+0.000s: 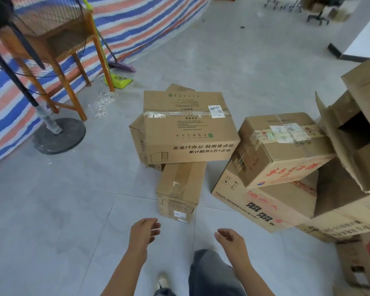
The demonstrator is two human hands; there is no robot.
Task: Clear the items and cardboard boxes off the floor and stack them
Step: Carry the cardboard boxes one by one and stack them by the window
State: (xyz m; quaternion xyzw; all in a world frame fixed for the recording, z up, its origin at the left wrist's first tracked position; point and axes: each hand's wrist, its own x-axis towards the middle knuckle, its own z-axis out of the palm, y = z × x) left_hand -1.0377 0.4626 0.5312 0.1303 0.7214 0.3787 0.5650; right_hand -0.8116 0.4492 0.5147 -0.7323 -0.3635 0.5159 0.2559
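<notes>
Cardboard boxes [190, 127] piled on floor [51, 210], left hand [142, 232] and right hand [231, 242] loose, empty

Just ahead of my left hand [143, 233] a narrow taped box [179, 189] lies on the floor, a white label on its near end. A wide flat box [186, 124] with black print rests across its far end and across 1 half-hidden box [137, 137] to the left. Ahead and right of my right hand [231, 240], a red-lettered box [280, 150] sits tilted on a larger box [263, 201] with bold black characters. Farther right, an open box [350, 135] leans, flaps out.
</notes>
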